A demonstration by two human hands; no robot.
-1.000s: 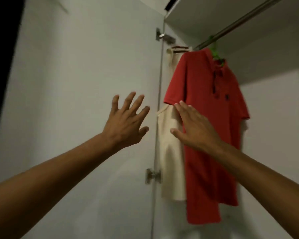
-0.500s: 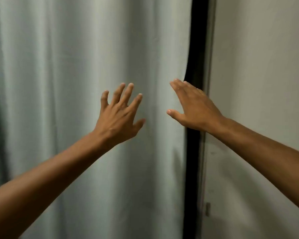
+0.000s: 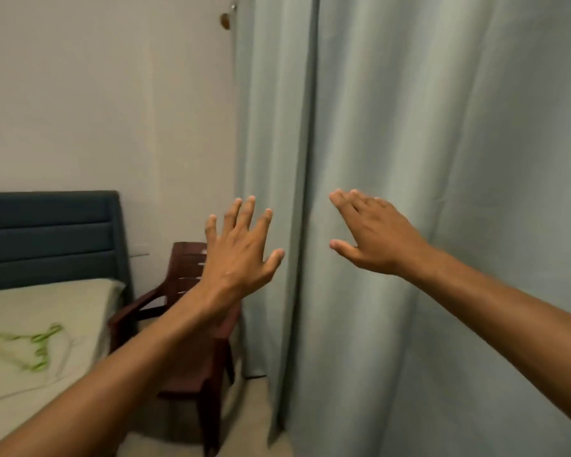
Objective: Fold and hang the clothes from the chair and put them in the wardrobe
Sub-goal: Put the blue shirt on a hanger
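My left hand (image 3: 239, 250) is raised in mid-air with its fingers spread, holding nothing. My right hand (image 3: 374, 235) is held out beside it, fingers straight, also holding nothing. Behind and below my left forearm stands a dark brown plastic chair (image 3: 185, 268); what I see of its seat and back carries no clothes, though my arm hides part of it. Green hangers (image 3: 30, 347) lie blurred on the bed at the lower left. The wardrobe is out of view.
A bed (image 3: 30, 318) with a pale sheet and a dark blue headboard (image 3: 47, 239) fills the lower left. A grey-green curtain (image 3: 426, 159) hangs from top to floor across the right. A plain wall (image 3: 112, 94) is behind the chair.
My view has swung left, from the open wardrobe with the hung red and cream shirts, past the curtain, to the bed and chair. Both hands have stayed raised, holding nothing.
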